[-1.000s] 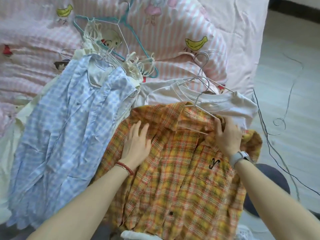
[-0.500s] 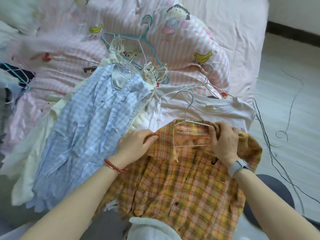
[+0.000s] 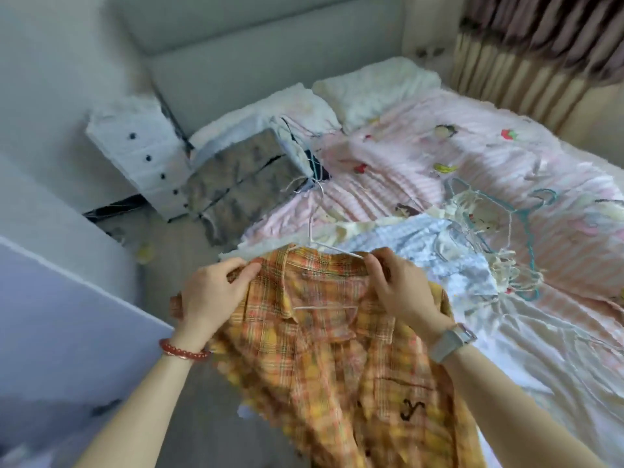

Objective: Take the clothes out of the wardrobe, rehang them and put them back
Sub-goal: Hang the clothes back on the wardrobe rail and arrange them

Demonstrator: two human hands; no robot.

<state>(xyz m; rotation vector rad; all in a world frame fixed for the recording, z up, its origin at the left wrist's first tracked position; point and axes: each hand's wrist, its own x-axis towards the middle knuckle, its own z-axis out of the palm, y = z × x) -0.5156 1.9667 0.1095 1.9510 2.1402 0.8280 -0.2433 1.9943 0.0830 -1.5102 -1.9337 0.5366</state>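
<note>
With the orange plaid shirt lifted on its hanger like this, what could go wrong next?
Both hands, left hand and right hand, pinch the orange plaid shirt at the shoulders, not the white hanger, so it could slip off. The collar looks bunched and may hang crooked. The hook could snag the blue checked shirt behind it.

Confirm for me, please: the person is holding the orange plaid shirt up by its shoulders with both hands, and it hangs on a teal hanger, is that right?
Not quite. The hanger inside the orange plaid shirt is white, not teal, as the head view shows; teal hangers lie on the bed to the right. The rest stands: the left hand and right hand hold the shirt up by its shoulders.
</note>
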